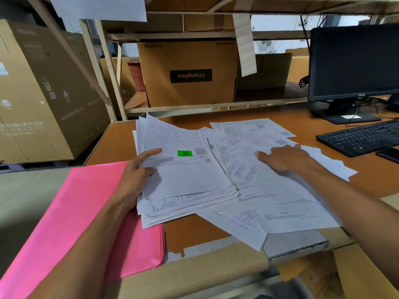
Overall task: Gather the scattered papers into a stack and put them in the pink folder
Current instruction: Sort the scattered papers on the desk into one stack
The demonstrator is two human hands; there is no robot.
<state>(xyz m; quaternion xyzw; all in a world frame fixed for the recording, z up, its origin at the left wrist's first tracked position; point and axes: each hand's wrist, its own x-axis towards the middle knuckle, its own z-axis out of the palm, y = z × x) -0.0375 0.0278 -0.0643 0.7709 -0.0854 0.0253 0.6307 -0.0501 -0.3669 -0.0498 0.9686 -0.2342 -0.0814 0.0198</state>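
Note:
A thick stack of printed white papers (pixel 183 180) lies at the desk's left, its top sheet bearing a green sticker (pixel 184 153). My left hand (pixel 138 175) grips the stack's left edge, thumb on top. The stack's lower left corner overlaps the pink folder (pixel 71 208), which lies closed at the near left under my left forearm. Loose sheets (pixel 276 190) fan out to the right, some hanging over the desk's front edge. My right hand (pixel 285 158) rests flat on these loose sheets, fingers pointing left. More sheets (pixel 252 128) lie farther back.
A black keyboard (pixel 362 137) and a dark phone (pixel 388 155) sit at the right. A monitor (pixel 354 63) stands at the back right. A cardboard box (pixel 190 72) fills the shelf behind the orange desk (pixel 194 229). Large cartons (pixel 43 93) stand to the left.

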